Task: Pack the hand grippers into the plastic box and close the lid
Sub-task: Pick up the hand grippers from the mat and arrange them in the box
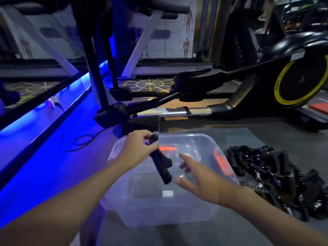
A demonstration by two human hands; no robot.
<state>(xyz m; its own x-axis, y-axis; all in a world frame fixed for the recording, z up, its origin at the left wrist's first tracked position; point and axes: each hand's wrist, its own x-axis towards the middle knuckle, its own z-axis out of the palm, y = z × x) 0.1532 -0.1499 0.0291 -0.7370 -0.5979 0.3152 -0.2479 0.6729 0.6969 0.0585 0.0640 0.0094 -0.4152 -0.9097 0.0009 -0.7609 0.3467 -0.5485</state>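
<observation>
Gripping the black plastic hand gripper [162, 167] by its knobbed top in your left hand [137, 150], over the clear plastic box [159, 215], your right hand [197, 181] spread and empty, you should find it light, stiff and steadiest held there.

**Bare hands, bare forearms**

The left hand [136, 151] is bare, its knuckles and back uncovered around the grip. Behind the grip, the left forearm [71, 201] runs bare from the wrist to the picture's edge. The right hand [198, 183], just beside the grip, is bare as well, with a short thumbnail showing; its fingertips are blurred. The right forearm [266, 215] behind it is likewise bare, slim and smooth, to the picture's edge.
</observation>
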